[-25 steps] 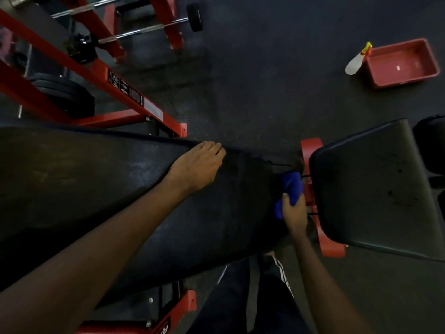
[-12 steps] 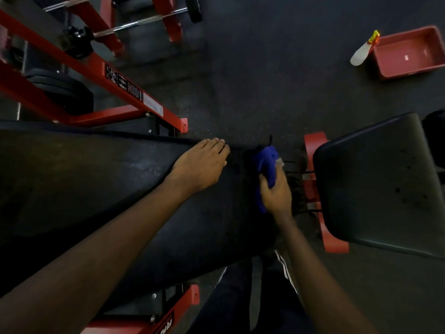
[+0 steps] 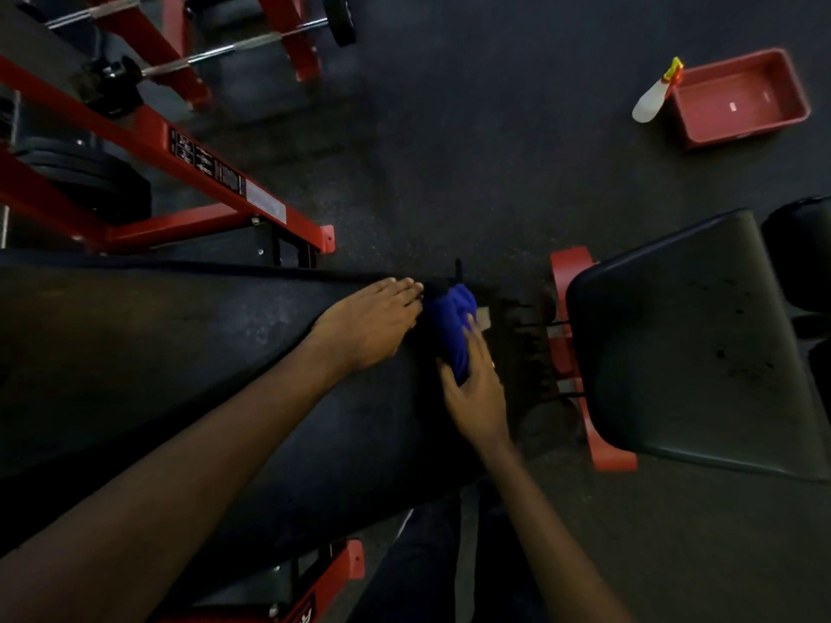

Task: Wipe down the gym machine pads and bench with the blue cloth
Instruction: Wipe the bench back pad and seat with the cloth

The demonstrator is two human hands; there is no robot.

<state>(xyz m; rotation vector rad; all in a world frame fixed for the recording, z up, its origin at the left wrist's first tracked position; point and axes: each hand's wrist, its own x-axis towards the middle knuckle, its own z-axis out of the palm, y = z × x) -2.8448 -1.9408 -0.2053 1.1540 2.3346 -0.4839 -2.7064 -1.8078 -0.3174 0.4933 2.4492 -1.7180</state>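
Bench padding (image 3: 180, 353), long and black, is stretched across the view, and the work is placed at its end nearest the separate seat pad (image 3: 683, 353). The left hand (image 3: 373, 321) is laid flat on the padding, fingers straight and holding nothing, seemingly as a brace. The right hand (image 3: 476, 393) is wrapped over the bunched blue cloth (image 3: 449, 326), thumb at one side, so that the cloth is pressed against that end, just beside the left hand.

The right hand (image 3: 476, 397) carried the cloth (image 3: 452, 330) from the gap by the seat (image 3: 674, 344) leftward and away along the pad's (image 3: 180, 353) end, until it lay just beside the left hand's (image 3: 368, 321) fingertips.
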